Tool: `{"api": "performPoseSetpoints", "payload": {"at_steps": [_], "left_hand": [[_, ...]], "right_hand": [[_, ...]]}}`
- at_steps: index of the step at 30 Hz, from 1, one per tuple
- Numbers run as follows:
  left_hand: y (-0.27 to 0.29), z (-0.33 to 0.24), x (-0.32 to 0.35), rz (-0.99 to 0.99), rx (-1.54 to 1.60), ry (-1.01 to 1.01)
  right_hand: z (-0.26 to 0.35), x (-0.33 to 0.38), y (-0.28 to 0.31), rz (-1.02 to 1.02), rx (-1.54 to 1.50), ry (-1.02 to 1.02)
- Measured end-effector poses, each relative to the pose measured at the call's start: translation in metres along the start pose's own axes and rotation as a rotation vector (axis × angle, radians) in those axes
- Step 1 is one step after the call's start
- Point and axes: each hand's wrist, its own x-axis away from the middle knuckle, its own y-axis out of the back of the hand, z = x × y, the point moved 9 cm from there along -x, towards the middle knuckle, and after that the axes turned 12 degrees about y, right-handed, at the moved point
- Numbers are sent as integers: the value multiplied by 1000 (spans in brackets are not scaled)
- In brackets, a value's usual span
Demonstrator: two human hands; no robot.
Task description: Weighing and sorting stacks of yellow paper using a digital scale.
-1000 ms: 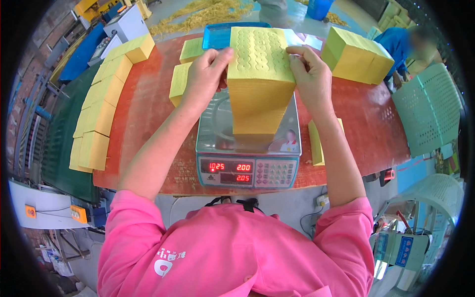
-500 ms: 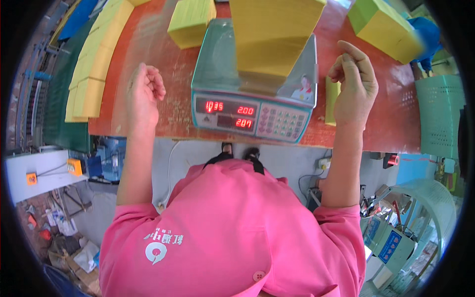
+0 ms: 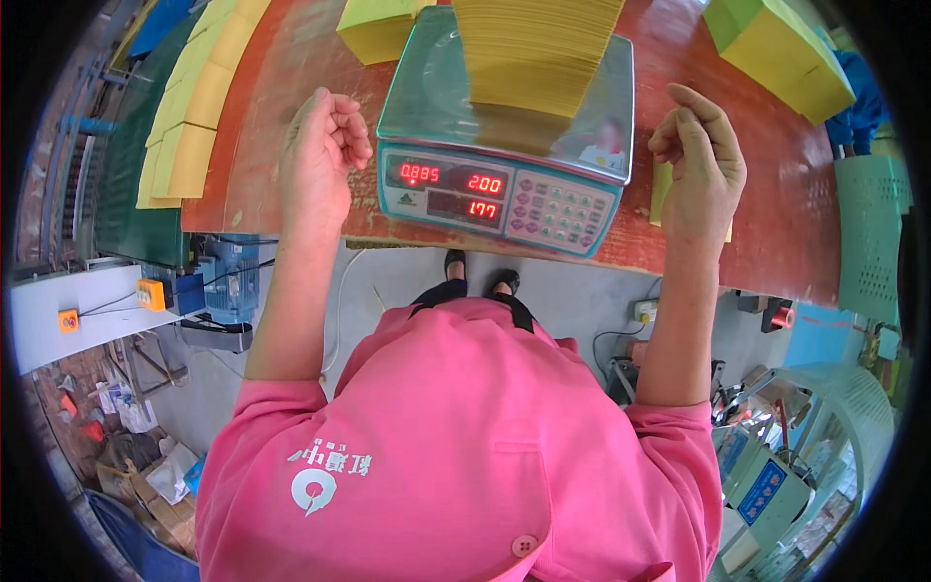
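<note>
Holding my left hand and right hand empty, fingers loosely curled, I flank the scale, whose yellow paper stack sits midway between them.

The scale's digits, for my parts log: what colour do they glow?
Red, on the scale display's dark panel, seen clearly in the head view.

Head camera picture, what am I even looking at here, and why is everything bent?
A wide fisheye camera worn on a person's head looks down, so straight edges curve. The pink shape is their shirt. Both forearms reach up from it: the left hand and right hand hover loosely curled and empty, either side of a digital weighing scale with red lit digits. A stack of yellow paper sheets sits on its pan. The scale stands on a reddish table with more yellow stacks around.
</note>
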Motion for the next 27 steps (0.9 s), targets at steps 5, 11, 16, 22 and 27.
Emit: {"api": "performPoseSetpoints", "payload": {"at_steps": [5, 11, 16, 22, 27], "left_hand": [[-7, -4, 0, -5, -31, -14], [-38, -15, -1, 41, -43, -25], [-136, -4, 42, 355, -297, -80], [-303, 50, 88, 791, -743, -725], [-375, 119, 88, 855, -979, -1041]], "right_hand": [[-4, -1, 8, -11, -30, 11], [0, 1, 22, -69, -31, -4], [1, 17, 24, -170, -14, -67], [21, 82, 95, -532, 13, 97], [13, 151, 155, -784, -14, 9]]}}
